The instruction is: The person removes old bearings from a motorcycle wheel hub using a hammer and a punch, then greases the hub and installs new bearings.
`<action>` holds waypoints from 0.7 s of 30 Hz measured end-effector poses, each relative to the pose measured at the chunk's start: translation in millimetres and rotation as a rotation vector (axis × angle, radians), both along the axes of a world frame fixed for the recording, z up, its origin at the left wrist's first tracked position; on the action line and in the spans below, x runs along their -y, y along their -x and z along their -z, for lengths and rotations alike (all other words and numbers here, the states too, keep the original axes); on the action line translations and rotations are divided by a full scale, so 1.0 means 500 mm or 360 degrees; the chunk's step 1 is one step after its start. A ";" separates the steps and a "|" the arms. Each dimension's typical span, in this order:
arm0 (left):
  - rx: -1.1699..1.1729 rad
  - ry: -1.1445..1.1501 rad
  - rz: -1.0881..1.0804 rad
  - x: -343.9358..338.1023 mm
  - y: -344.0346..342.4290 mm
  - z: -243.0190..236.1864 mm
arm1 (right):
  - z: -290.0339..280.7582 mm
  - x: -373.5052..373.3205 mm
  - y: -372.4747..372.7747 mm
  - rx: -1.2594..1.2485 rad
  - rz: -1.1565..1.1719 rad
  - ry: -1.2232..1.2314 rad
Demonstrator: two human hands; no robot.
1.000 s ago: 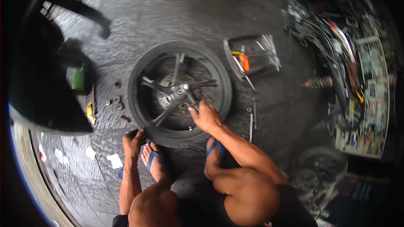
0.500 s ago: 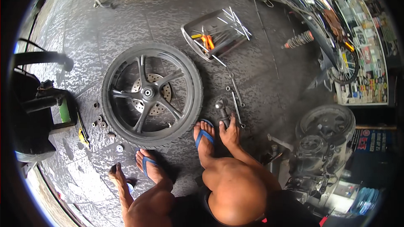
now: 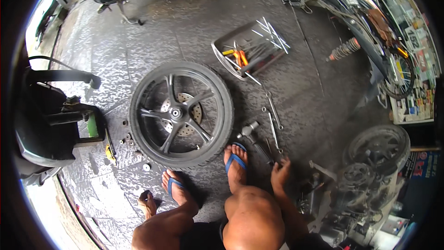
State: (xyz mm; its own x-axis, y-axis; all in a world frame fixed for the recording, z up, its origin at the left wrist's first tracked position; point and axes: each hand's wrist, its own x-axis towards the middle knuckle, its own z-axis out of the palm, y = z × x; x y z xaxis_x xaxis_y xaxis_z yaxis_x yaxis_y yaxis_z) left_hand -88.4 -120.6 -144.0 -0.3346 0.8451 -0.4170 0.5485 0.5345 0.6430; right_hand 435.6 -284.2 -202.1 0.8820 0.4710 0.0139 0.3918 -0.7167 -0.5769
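The left hand (image 3: 148, 203) is curled; I cannot tell its contents. The right hand (image 3: 280, 174), half-open and empty, is just beside a dark-handled metal hammer (image 3: 258, 142). Ahead, between both, lies a black five-spoke wheel (image 3: 176, 114); grey floor (image 3: 241, 101) separates its edge from a dark tray (image 3: 221, 61).

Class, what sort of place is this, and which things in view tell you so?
Most likely a motorcycle repair shop: a loose wheel lies flat, a hammer and spanners lie to its right, and a motorcycle shows at the upper right.
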 end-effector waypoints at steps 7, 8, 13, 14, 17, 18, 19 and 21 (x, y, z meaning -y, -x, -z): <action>-0.0079 -0.0134 0.0131 0.004 0.011 0.012 | -0.035 -0.077 0.023 -0.0026 -0.0056 -0.0217; -0.0145 -0.0178 0.0119 0.004 0.007 0.022 | -0.042 -0.105 0.023 -0.0040 -0.0082 -0.0256; -0.0213 -0.0390 -0.0020 0.006 -0.088 -0.024 | -0.059 -0.172 0.037 -0.0183 -0.0163 -0.0426; -0.0316 -0.0427 0.0015 0.005 -0.115 -0.028 | -0.061 -0.178 0.045 -0.0175 -0.0168 -0.0424; -0.0696 -0.0425 0.0182 0.016 -0.195 0.010 | -0.068 -0.186 0.068 -0.0181 -0.0201 -0.0400; -0.0864 -0.0391 0.0257 0.020 -0.228 0.035 | -0.070 -0.188 0.072 -0.0203 -0.0207 -0.0392; -0.0988 -0.0336 0.0307 0.022 -0.256 0.059 | -0.069 -0.190 0.072 -0.0217 -0.0207 -0.0385; -0.1081 -0.0253 0.0353 0.024 -0.308 0.100 | -0.062 -0.195 0.043 -0.0155 -0.0247 -0.0413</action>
State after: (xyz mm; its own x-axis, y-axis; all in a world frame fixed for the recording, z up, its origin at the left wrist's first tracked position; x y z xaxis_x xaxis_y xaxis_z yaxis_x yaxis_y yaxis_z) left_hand 65.8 -132.6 -194.2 -0.2900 0.9560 -0.0452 0.9383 0.2933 0.1831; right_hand 414.2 -186.6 -171.0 0.8030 0.5918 0.0702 0.4191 -0.4769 -0.7726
